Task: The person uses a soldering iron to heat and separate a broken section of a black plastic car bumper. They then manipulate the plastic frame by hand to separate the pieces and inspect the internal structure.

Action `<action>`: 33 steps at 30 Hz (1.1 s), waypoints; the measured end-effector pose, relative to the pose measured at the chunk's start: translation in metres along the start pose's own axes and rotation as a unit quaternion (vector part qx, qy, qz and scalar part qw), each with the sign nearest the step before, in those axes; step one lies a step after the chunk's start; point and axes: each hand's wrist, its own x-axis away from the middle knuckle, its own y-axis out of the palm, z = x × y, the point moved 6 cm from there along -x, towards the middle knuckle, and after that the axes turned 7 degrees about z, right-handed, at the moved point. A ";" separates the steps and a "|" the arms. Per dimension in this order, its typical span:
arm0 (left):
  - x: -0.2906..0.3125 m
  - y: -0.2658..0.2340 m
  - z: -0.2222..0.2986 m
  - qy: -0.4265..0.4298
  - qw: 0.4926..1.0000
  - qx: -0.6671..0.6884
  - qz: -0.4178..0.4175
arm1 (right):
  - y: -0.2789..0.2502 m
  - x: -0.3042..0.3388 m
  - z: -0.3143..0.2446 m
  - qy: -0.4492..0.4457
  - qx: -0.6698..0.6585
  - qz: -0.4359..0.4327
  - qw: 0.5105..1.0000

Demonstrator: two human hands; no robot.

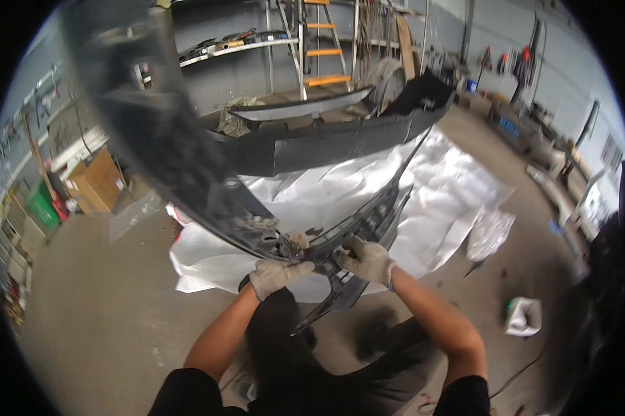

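Observation:
Both my hands wear pale work gloves. My left hand [278,276] is closed round the lower end of a long dark car bumper [177,139], its thumb stretched along the edge. That bumper rises toward the upper left, close to the camera and blurred. My right hand [366,261] is closed on a black slotted plastic trim piece [354,232], with pointed ends, which meets the bumper between my hands. A small beige patch [298,240] shows just above my left thumb; I cannot make out what it is. My right fingertips are partly hidden.
Another black bumper [340,144] lies beyond, on a silvery white sheet [437,187] spread over the floor. A ladder [326,52] with orange steps and a shelf [240,47] stand behind. At left is a cardboard box [96,182]; at right, a white container [523,317] and crumpled plastic [490,234].

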 end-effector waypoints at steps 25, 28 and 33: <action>-0.024 -0.005 0.106 0.084 0.946 0.222 0.220 | 0.027 -0.048 -0.068 -0.357 -0.100 -0.022 0.929; -0.025 -0.009 0.106 0.078 0.952 0.182 0.232 | 0.027 -0.049 -0.067 -0.357 -0.107 -0.026 0.927; -0.025 -0.014 0.113 0.100 0.954 0.130 0.250 | 0.026 -0.047 -0.073 -0.367 -0.109 -0.024 0.923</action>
